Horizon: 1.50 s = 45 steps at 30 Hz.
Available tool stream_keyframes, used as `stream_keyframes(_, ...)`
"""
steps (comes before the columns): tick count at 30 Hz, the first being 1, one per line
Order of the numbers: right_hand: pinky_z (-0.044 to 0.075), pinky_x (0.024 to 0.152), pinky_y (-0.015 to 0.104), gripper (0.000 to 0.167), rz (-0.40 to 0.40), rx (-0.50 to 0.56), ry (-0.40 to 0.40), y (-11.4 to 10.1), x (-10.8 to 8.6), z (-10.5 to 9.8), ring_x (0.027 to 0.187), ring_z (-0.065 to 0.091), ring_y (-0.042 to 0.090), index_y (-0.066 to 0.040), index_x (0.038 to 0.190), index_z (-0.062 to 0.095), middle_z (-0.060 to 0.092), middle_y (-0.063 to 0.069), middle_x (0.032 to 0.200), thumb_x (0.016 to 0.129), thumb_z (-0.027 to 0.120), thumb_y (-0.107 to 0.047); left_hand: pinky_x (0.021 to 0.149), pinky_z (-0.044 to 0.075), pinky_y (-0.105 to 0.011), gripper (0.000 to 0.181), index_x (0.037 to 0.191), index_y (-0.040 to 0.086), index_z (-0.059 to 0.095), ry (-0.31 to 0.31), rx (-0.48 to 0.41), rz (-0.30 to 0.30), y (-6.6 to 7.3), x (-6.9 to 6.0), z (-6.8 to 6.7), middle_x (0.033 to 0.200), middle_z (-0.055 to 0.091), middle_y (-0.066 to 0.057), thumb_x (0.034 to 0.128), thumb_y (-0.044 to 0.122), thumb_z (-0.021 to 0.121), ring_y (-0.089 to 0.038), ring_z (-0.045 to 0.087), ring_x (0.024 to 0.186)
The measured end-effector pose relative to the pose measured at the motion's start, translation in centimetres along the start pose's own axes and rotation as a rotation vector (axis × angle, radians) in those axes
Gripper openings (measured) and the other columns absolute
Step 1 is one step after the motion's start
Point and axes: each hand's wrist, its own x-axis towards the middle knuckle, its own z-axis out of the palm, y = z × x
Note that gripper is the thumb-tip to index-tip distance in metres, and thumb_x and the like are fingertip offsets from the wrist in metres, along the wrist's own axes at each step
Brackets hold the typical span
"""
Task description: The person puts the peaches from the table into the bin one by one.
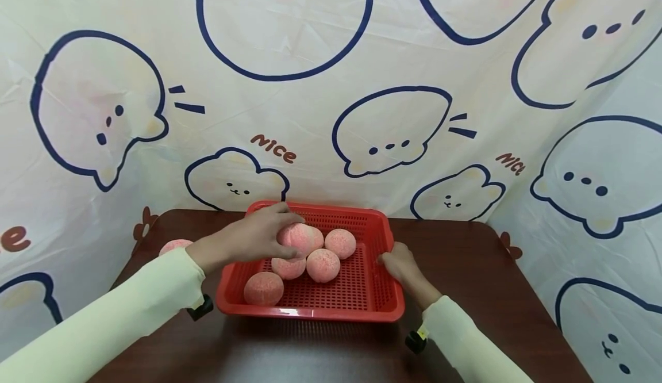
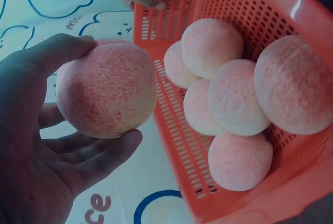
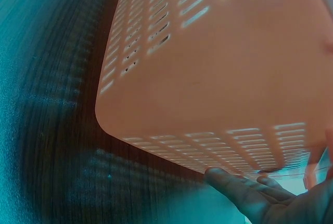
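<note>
A pinkish peach (image 2: 106, 91) is in my left hand (image 1: 261, 230), with thumb and fingers curled around its sides. In the head view, this hand reaches over the left part of a red plastic basket (image 1: 357, 315). Several peaches lie inside, among them one at the front left (image 1: 264, 288) and one in the middle (image 1: 323, 265). My right hand (image 1: 402, 263) grips the basket's right rim, its thumb over the edge. From the right wrist view, its fingers (image 3: 234, 187) show beneath the slotted basket wall (image 3: 208, 88).
Another peach (image 1: 176, 246) sits on the dark brown table (image 1: 460, 279) left of the basket, partly hidden by my left forearm. A white cloth with cartoon drawings (image 1: 310, 118) hangs behind the table and along its sides.
</note>
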Motion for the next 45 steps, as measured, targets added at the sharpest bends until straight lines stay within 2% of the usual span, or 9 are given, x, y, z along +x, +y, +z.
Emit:
stream_keyframes(7, 0.066, 0.071, 0.042, 0.039, 0.016, -0.004, 0.002, -0.1, 0.0, -0.2, 0.078, 0.077, 0.024, -0.001, 0.130, 0.054, 0.071, 0.020, 0.109, 0.091, 0.051, 0.000, 0.087, 0.061, -0.036, 0.064, 0.136, 0.016, 0.066, -0.046, -0.022, -0.002, 0.0, 0.3, 1.4, 0.116, 0.062, 0.002, 0.0810, 0.043, 0.084, -0.014, 0.060, 0.100)
stream_keyframes(13, 0.066, 0.070, 0.042, 0.040, 0.003, 0.000, 0.013, 0.0, -0.1, -0.2, 0.078, 0.077, 0.024, 0.000, 0.130, 0.054, 0.071, 0.021, 0.109, 0.091, 0.051, 0.000, 0.081, 0.061, -0.031, 0.059, 0.133, 0.016, 0.069, -0.071, -0.061, 0.015, -0.3, 0.4, 2.8, 0.115, 0.067, 0.003, 0.0790, 0.033, 0.086, -0.013, 0.062, 0.096)
stream_keyframes(21, 0.066, 0.072, 0.043, 0.041, 0.008, 0.005, 0.011, 0.1, -0.1, -0.2, 0.079, 0.077, 0.024, -0.002, 0.132, 0.053, 0.072, 0.020, 0.110, 0.090, 0.052, 0.000, 0.091, 0.061, -0.036, 0.057, 0.132, 0.015, 0.070, -0.095, -0.033, 0.050, -0.1, 0.5, 4.2, 0.128, 0.069, 0.000, 0.0791, 0.030, 0.085, -0.013, 0.062, 0.107)
stream_keyframes(25, 0.066, 0.072, 0.042, 0.041, 0.006, 0.006, 0.008, 0.2, -0.2, -0.2, 0.079, 0.077, 0.024, -0.001, 0.131, 0.053, 0.072, 0.020, 0.110, 0.090, 0.052, 0.000, 0.089, 0.060, -0.033, 0.055, 0.131, 0.015, 0.070, -0.111, -0.013, 0.055, -0.1, 0.6, 4.8, 0.122, 0.069, 0.002, 0.0790, 0.030, 0.084, -0.010, 0.061, 0.101)
stream_keyframes(30, 0.066, 0.071, 0.043, 0.041, -0.006, 0.010, 0.008, 0.3, -0.3, -0.1, 0.079, 0.077, 0.025, -0.001, 0.132, 0.053, 0.072, 0.021, 0.110, 0.090, 0.052, 0.000, 0.081, 0.055, -0.027, 0.053, 0.129, 0.015, 0.071, -0.142, 0.019, 0.074, -0.3, 0.6, 5.6, 0.109, 0.065, 0.008, 0.0788, 0.028, 0.084, -0.008, 0.058, 0.091)
stream_keyframes(36, 0.066, 0.071, 0.044, 0.042, -0.024, 0.019, 0.011, 0.2, -0.4, 0.0, 0.080, 0.078, 0.027, 0.000, 0.131, 0.053, 0.072, 0.021, 0.110, 0.089, 0.052, 0.001, 0.072, 0.053, -0.024, 0.052, 0.128, 0.016, 0.072, -0.184, -0.015, 0.084, -1.0, 0.7, 6.3, 0.099, 0.061, 0.009, 0.0793, 0.026, 0.085, -0.010, 0.057, 0.086)
stream_keyframes(45, 0.066, 0.070, 0.043, 0.039, -0.025, 0.021, 0.008, 0.1, -0.3, -0.1, 0.079, 0.078, 0.027, 0.000, 0.128, 0.055, 0.072, 0.021, 0.107, 0.089, 0.051, 0.000, 0.065, 0.051, -0.022, 0.047, 0.124, 0.021, 0.076, -0.181, -0.013, 0.129, -1.5, 0.8, 7.1, 0.090, 0.058, 0.010, 0.0785, 0.026, 0.086, -0.009, 0.056, 0.080)
